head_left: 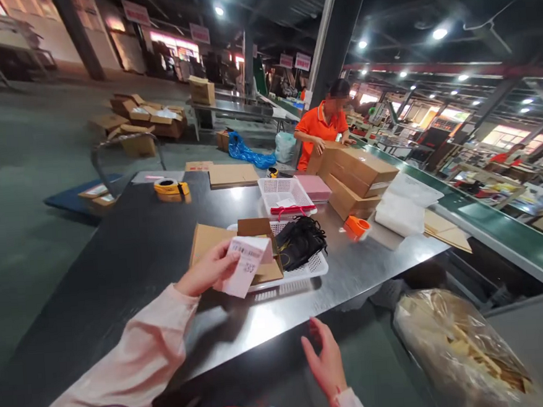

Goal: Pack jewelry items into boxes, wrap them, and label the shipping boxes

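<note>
My left hand (pixel 215 266) pinches a white printed label sheet (pixel 244 270) with a barcode and a square code on it, held over the metal table (pixel 134 300). Behind the sheet stands an open small cardboard box (pixel 254 227), partly hidden by it. The box rests in a white plastic basket (pixel 320 265), beside a heap of black drawstring pouches (pixel 299 242). Below the table's front edge, my right hand (pixel 326 358) hangs in the air, fingers apart and holding nothing.
A second white basket (pixel 267 197) sits behind, near a pink stack (pixel 314 187). Tape dispensers, one yellow (pixel 172 190) and one orange (pixel 357 227), lie on the table. A co-worker (pixel 324 125) handles large cartons (pixel 362 169). Right stands a plastic bag of scraps (pixel 462 345) by a green conveyor (pixel 497 237).
</note>
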Tool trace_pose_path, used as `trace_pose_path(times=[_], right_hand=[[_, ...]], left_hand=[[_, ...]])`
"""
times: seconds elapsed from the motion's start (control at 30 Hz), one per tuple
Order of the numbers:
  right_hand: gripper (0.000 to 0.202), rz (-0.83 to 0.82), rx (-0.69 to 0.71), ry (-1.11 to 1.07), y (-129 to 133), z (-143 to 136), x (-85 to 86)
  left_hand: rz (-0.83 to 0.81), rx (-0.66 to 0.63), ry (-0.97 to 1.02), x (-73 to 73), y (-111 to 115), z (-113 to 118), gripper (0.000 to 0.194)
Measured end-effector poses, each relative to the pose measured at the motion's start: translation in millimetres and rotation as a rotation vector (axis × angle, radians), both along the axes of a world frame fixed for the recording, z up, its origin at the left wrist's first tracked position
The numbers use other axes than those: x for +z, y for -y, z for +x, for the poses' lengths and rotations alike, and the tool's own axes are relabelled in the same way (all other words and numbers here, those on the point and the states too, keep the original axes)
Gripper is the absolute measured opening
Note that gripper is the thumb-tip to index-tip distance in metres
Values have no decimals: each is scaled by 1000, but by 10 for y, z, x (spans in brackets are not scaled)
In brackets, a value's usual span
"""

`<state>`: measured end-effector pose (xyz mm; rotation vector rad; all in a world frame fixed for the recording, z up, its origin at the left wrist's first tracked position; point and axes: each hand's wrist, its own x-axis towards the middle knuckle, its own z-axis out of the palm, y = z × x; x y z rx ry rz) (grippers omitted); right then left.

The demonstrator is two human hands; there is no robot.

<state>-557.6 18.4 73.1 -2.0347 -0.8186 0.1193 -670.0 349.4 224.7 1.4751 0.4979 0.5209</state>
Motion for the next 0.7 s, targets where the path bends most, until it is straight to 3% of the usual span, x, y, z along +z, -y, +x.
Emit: trace_pose_path(times=[0.1,0.2,0.27,0.37,0.43,0.5,0.6,0.7], right_hand=[[45,24,34,81,-31,350,228],[65,77,110,215,-262,606,403],[81,110,214,243,-477,759,495],[93,179,407,146,-825,984,566],[94,209,551,-5,-1030,1112,552],[88,193,697,-200,-1180,1211,495],[69,95,887,-484,-1253,1347,360],[58,8,920,-634,-1151,1582,196]], left_hand=[[232,23,-62,-143,254,207,44],[406,18,-48,-272,457,384,40],[473,15,-46,-328,593,485,38],[646,118,-86,-347,764,609,32],[765,169,-99,-339,833,672,29],[798,133,-143,-361,872,729,28],[678,109,-329,-512,908,853,32],[538,269,-507,-748,908,1103,34]])
